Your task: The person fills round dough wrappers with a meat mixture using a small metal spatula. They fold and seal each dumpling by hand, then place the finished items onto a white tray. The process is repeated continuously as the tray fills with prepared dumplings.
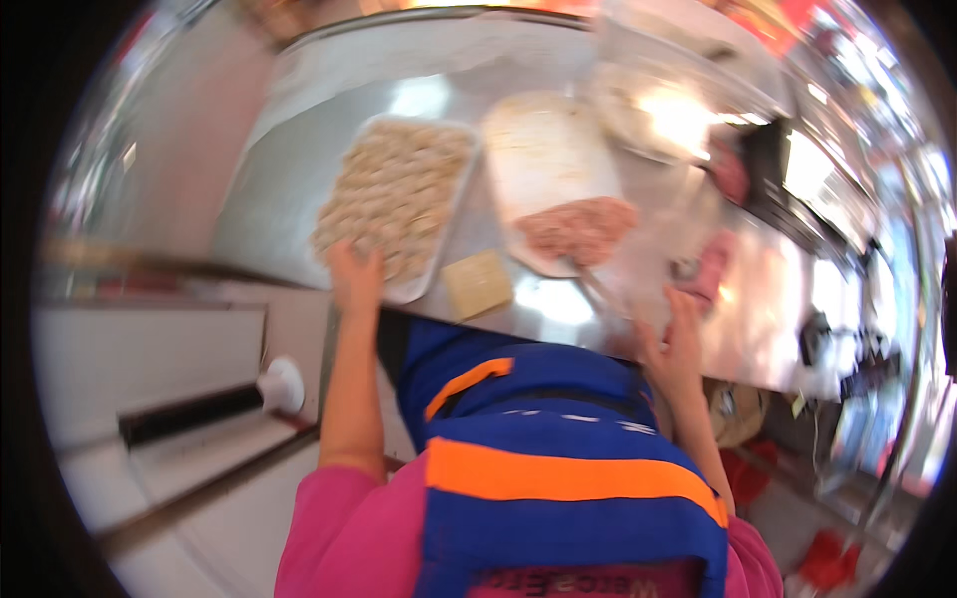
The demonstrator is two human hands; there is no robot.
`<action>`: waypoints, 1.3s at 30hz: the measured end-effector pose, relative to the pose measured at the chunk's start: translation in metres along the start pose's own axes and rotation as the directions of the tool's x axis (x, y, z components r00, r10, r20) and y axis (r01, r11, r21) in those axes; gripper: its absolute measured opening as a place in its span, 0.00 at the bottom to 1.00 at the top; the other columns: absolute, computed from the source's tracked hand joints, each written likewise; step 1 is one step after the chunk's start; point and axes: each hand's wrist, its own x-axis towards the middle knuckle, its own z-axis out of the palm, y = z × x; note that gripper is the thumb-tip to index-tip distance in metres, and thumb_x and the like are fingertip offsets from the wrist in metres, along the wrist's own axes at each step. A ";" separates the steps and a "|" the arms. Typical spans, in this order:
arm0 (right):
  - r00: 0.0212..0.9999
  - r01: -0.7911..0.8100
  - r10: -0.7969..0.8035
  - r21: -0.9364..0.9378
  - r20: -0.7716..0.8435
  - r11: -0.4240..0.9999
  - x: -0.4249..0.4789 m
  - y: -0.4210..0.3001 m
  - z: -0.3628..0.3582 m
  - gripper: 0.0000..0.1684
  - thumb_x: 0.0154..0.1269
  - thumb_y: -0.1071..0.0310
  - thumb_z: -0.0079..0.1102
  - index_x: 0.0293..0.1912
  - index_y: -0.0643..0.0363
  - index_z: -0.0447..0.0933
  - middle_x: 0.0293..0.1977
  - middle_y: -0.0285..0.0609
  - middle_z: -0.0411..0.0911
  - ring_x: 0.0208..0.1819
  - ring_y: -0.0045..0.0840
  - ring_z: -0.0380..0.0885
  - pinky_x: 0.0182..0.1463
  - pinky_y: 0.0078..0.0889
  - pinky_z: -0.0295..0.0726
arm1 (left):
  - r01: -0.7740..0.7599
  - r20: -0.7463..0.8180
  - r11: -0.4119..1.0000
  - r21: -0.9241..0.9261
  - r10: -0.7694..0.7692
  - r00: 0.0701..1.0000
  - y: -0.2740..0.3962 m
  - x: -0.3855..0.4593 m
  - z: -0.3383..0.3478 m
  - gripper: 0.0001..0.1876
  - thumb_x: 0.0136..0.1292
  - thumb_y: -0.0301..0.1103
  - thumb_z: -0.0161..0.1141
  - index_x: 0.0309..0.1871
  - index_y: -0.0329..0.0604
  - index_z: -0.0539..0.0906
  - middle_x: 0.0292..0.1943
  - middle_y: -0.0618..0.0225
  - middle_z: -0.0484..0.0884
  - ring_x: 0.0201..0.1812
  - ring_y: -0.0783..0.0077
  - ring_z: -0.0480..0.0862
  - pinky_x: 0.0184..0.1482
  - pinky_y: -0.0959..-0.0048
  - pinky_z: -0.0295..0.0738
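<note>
My left hand (355, 276) is over the near left corner of a white tray (442, 258) filled with rows of small, pale wrapped dumplings (396, 187). Blur hides whether its fingertips hold one. At the table's front edge, my right hand (677, 340) has its thumb and fingers apart, with nothing visible between them. Close to it are a utensil handle (594, 288) and a blurred pink item (712, 265). The utensil's far end meets ground meat (579, 228) on the near part of a white board or tray (549, 149). A stack of square yellowish wrappers (478, 284) lies between the two trays.
A large clear container (658, 97) stands on the metal table (284, 172) at the back right, beside a dark box-like object (766, 164). Below left is a white cabinet (149, 351). Red items (826, 560) are on the floor at right.
</note>
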 end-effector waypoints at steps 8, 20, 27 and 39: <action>0.952 -0.199 0.231 0.172 -0.198 0.965 -0.049 0.043 -0.034 0.30 0.56 0.69 0.58 0.59 0.59 0.63 0.49 0.54 0.66 0.37 0.44 0.73 0.41 0.35 0.74 | 0.025 0.026 0.991 -0.135 -0.022 0.999 -0.033 -0.009 0.006 0.16 0.57 0.36 0.62 0.46 0.38 0.78 0.40 0.58 0.81 0.40 0.63 0.81 0.44 0.68 0.75; 0.355 -0.723 0.701 0.294 -0.618 0.625 -0.208 0.218 -0.047 0.14 0.66 0.60 0.48 0.35 0.62 0.72 0.31 0.58 0.74 0.34 0.53 0.73 0.36 0.45 0.71 | -0.094 0.032 0.995 -0.038 0.095 0.995 -0.043 0.000 0.008 0.17 0.62 0.43 0.56 0.35 0.33 0.78 0.32 0.58 0.78 0.33 0.60 0.76 0.38 0.68 0.71; -0.216 -0.584 0.937 0.805 -0.274 0.101 -0.332 0.360 -0.084 0.29 0.54 0.73 0.52 0.58 0.53 0.60 0.24 0.39 0.69 0.16 0.22 0.65 0.16 0.26 0.62 | -0.075 -0.076 0.996 0.048 0.078 0.994 -0.056 -0.014 -0.012 0.18 0.64 0.40 0.50 0.38 0.29 0.77 0.36 0.52 0.77 0.39 0.52 0.75 0.44 0.64 0.69; -0.201 -0.330 0.965 0.939 -0.170 0.097 -0.359 0.537 -0.161 0.31 0.56 0.67 0.57 0.58 0.54 0.58 0.26 0.34 0.67 0.17 0.17 0.61 0.17 0.20 0.57 | 0.300 -0.235 0.835 0.461 -0.211 0.949 -0.110 -0.072 -0.131 0.21 0.60 0.44 0.48 0.38 0.33 0.81 0.35 0.49 0.82 0.37 0.47 0.80 0.41 0.57 0.73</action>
